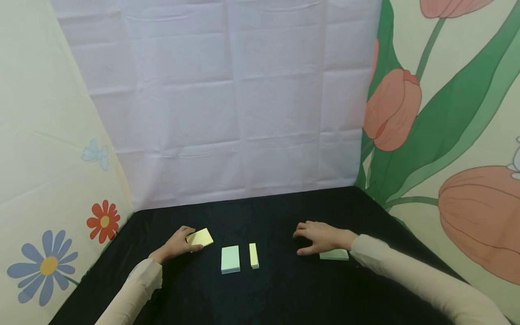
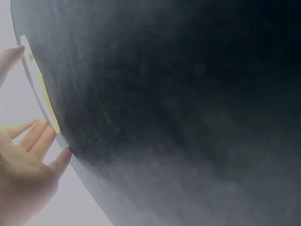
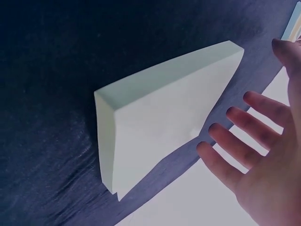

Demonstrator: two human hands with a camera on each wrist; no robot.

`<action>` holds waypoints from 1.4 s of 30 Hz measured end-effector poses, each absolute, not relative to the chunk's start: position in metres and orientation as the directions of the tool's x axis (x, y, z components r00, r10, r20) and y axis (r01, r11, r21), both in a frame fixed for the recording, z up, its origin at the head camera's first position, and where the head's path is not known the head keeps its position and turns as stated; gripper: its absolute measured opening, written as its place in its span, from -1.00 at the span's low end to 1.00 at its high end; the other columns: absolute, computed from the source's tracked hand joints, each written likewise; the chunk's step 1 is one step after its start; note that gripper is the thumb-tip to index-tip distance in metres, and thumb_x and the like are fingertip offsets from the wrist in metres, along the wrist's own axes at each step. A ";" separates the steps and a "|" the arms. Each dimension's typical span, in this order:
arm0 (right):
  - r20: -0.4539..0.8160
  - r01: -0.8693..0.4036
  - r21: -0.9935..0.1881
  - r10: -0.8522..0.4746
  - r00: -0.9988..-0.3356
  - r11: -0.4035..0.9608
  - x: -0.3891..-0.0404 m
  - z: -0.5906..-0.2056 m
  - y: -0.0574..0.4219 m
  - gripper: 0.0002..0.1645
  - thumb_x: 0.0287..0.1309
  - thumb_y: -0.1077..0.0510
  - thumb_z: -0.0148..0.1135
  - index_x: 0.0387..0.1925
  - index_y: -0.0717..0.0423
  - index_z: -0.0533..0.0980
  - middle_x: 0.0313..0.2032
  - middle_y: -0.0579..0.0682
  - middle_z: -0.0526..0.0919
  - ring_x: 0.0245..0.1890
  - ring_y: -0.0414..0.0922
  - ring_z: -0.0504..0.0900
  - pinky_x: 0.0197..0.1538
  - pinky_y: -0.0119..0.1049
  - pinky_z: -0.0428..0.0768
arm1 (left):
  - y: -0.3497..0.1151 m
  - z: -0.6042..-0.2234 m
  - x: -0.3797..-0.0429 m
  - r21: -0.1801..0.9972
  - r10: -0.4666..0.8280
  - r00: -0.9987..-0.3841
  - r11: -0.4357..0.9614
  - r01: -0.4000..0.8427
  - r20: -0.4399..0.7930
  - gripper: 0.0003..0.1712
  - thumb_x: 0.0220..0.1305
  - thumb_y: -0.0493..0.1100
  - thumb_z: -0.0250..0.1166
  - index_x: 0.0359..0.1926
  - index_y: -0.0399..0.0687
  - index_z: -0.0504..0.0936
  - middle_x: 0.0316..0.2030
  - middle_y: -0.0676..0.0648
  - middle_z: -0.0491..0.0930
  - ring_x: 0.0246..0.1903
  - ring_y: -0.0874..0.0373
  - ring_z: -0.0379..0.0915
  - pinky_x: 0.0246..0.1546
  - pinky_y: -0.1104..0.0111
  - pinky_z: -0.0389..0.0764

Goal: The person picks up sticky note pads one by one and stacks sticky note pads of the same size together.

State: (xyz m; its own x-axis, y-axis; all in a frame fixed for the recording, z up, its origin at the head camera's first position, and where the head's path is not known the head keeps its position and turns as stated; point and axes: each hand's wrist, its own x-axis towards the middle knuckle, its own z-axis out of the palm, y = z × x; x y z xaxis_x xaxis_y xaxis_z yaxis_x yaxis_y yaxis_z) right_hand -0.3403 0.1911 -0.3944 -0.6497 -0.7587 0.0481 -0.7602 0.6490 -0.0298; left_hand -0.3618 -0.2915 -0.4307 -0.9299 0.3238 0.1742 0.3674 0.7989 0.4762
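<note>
At the left of the black-covered table, my left hand (image 1: 177, 245) holds a pale yellow sticky note pad (image 1: 201, 237) between thumb and fingers. The left wrist view shows this yellow pad (image 2: 49, 103) almost edge-on, thumb at one end and fingertips at the other. Over on the right, my right hand (image 1: 322, 236) hovers with loosely bent fingers, partly covering a pale green sticky note pad (image 1: 334, 255). In the right wrist view, the green pad (image 3: 164, 120) lies apart from the spread fingers of the right hand (image 3: 268, 165), which grip nothing.
Between the hands lie a thick green sticky note pad (image 1: 230, 259) and a narrow yellow note pad (image 1: 253, 255). Black cloth (image 1: 276, 293) covers the table. A white cloth (image 1: 243, 113) hangs behind it, with flower-printed cloths (image 1: 406, 180) at both sides.
</note>
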 end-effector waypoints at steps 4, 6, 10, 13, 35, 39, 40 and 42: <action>0.028 -0.753 -0.036 -0.753 -0.658 0.657 -0.341 -0.396 0.194 -0.32 0.25 -0.33 0.20 0.15 0.08 0.54 0.05 -0.04 0.50 -0.03 -0.10 0.50 -0.01 -0.09 0.54 | -0.292 -0.431 -0.362 0.477 0.325 -0.933 0.802 0.360 0.157 -0.11 0.08 0.07 0.49 0.20 -0.54 0.44 0.10 -0.38 0.41 -0.12 -0.08 0.39 -0.16 0.17 0.41; 0.016 -0.748 -0.046 -0.749 -0.663 0.662 -0.341 -0.397 0.195 -0.30 0.25 -0.34 0.20 0.16 0.09 0.53 0.06 -0.02 0.49 -0.02 -0.09 0.50 0.00 -0.09 0.53 | -0.292 -0.431 -0.363 0.477 0.321 -0.935 0.805 0.354 0.152 -0.14 0.08 0.06 0.49 0.18 -0.53 0.46 0.09 -0.37 0.42 -0.12 -0.08 0.39 -0.17 0.17 0.40; -0.004 -0.740 -0.061 -0.742 -0.671 0.670 -0.340 -0.397 0.196 -0.24 0.23 -0.37 0.19 0.17 0.13 0.51 0.07 -0.01 0.47 -0.02 -0.10 0.49 0.00 -0.10 0.53 | -0.292 -0.432 -0.364 0.470 0.320 -0.937 0.811 0.348 0.140 -0.19 0.07 0.03 0.49 0.15 -0.52 0.50 0.05 -0.35 0.44 -0.12 -0.08 0.39 -0.17 0.17 0.40; -0.016 -0.731 -0.074 -0.733 -0.680 0.679 -0.338 -0.395 0.197 -0.21 0.22 -0.37 0.20 0.18 0.17 0.49 0.07 0.01 0.45 0.00 -0.07 0.48 0.01 -0.09 0.52 | -0.291 -0.432 -0.363 0.462 0.316 -0.940 0.819 0.339 0.130 -0.20 0.07 0.04 0.49 0.14 -0.51 0.50 0.05 -0.35 0.44 -0.11 -0.09 0.39 -0.15 0.15 0.41; -0.096 -0.635 -0.129 -0.647 -0.756 0.762 -0.331 -0.392 0.212 0.03 0.08 -0.42 0.30 0.27 0.30 0.37 -0.05 -0.03 0.39 -0.12 -0.12 0.42 -0.06 -0.10 0.49 | -0.288 -0.427 -0.363 0.456 0.314 -0.944 0.828 0.326 0.105 -0.21 0.08 0.02 0.48 0.15 -0.51 0.49 0.07 -0.37 0.42 -0.09 -0.14 0.38 -0.12 0.08 0.41; -0.112 -0.625 -0.134 -0.638 -0.762 0.769 -0.330 -0.392 0.216 0.08 0.04 -0.44 0.33 0.29 0.31 0.35 -0.05 -0.04 0.36 -0.13 -0.13 0.39 -0.10 -0.12 0.47 | -0.289 -0.428 -0.363 0.455 0.319 -0.941 0.826 0.333 0.110 -0.22 0.08 0.02 0.48 0.15 -0.50 0.50 0.07 -0.37 0.42 -0.07 -0.15 0.38 -0.12 0.08 0.41; -0.115 -0.624 -0.138 -0.638 -0.761 0.769 -0.330 -0.392 0.217 0.09 0.03 -0.43 0.34 0.29 0.32 0.34 -0.05 -0.04 0.36 -0.14 -0.12 0.38 -0.11 -0.13 0.46 | -0.289 -0.428 -0.363 0.455 0.320 -0.941 0.825 0.335 0.111 -0.22 0.08 0.02 0.48 0.14 -0.50 0.50 0.07 -0.37 0.42 -0.08 -0.15 0.38 -0.12 0.08 0.41; -0.116 -0.624 -0.143 -0.640 -0.760 0.768 -0.329 -0.391 0.219 0.10 0.01 -0.43 0.36 0.28 0.33 0.34 -0.06 -0.05 0.35 -0.16 -0.13 0.36 -0.13 -0.16 0.44 | -0.290 -0.428 -0.363 0.455 0.321 -0.940 0.824 0.337 0.113 -0.22 0.08 0.02 0.48 0.14 -0.50 0.50 0.06 -0.37 0.42 -0.08 -0.14 0.38 -0.13 0.09 0.41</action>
